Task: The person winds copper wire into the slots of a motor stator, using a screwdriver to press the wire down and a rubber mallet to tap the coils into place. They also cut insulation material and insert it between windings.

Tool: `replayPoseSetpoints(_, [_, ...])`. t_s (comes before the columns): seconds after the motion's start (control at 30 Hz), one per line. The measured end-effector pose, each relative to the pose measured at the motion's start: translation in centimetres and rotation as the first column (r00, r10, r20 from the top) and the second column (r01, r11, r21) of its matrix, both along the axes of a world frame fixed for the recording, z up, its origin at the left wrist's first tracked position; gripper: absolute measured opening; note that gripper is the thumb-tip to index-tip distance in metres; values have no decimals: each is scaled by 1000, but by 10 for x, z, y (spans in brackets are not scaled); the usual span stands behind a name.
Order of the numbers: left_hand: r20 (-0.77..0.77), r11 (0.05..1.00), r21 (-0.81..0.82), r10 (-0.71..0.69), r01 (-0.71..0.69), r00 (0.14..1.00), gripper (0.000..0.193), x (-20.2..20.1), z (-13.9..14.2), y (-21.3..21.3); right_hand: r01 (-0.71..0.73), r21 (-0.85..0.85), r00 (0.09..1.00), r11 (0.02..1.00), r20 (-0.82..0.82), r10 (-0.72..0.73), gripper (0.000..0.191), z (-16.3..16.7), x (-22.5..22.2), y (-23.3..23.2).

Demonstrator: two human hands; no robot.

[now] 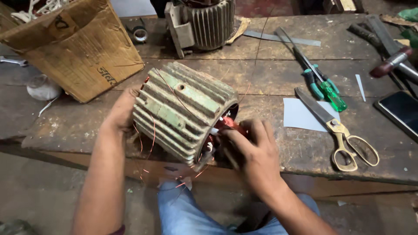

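In the middle of the frame we steady a finned motor housing [183, 111], pale green and worn, lying on its side at the near edge of the wooden workbench [270, 78]. Our left hand [122, 111] presses flat against its far end at centre left, fingers hidden behind the casing, so we cannot tell how far they curl. Our right hand [250, 148] works at the open end, lower centre right, with fingers pinched together on the red copper winding [228, 124] that shows inside the bore. Thin strands of copper wire [150, 139] trail over the fins and hang below the housing toward our knees.

In the upper left of the frame a torn cardboard box [74, 48] sits tilted on the bench. At top centre stands a second motor [204, 21], grey and ribbed, well apart from the one we hold. To the right, a sheet of white paper [298, 115] lies flat, with brass-handled scissors [342, 139] lying across it, blades pointing up-left. Just above them lie green-handled screwdrivers [324, 85], and a flat metal strip [283, 39] lies further up. At the far right edge a dark phone [400, 111] rests face up, with a red-handled tool [389, 63] above it.
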State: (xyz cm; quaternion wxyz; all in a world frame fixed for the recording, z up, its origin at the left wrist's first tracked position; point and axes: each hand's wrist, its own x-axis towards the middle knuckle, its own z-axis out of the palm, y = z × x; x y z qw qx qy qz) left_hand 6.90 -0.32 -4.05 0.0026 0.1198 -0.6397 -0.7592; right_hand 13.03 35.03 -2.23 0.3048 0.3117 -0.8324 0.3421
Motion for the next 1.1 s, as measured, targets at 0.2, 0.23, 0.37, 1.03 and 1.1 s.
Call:
replayPoseSetpoints(0.2, [-184, 974, -226, -16, -26, 983, 17, 3, 5, 0, -108, -32, 981, 994, 161, 112, 41, 0, -7, -19])
replayPoseSetpoints(0.23, [-165, 974, -224, -16, -22, 986, 20, 4, 7, 2, -112, -30, 983, 993, 144, 115, 38, -1, -7, -19])
replayPoseSetpoints(0.37, [-92, 990, -140, -38, 25, 995, 20, 12, 14, 11, -91, -25, 987, 996, 132, 94, 37, -6, 2, -10])
replayPoseSetpoints(1.03, [-718, 972, 4, 166, -234, 677, 56, 77, -8, 87, 80, 75, 872, 994, 479, -106, 47, 27, -2, 37])
replayPoseSetpoints(1.1, [-794, 933, -84, 149, -349, 589, 56, 71, -17, 93, 115, 160, 806, 980, 562, -186, 51, 39, -18, 34])
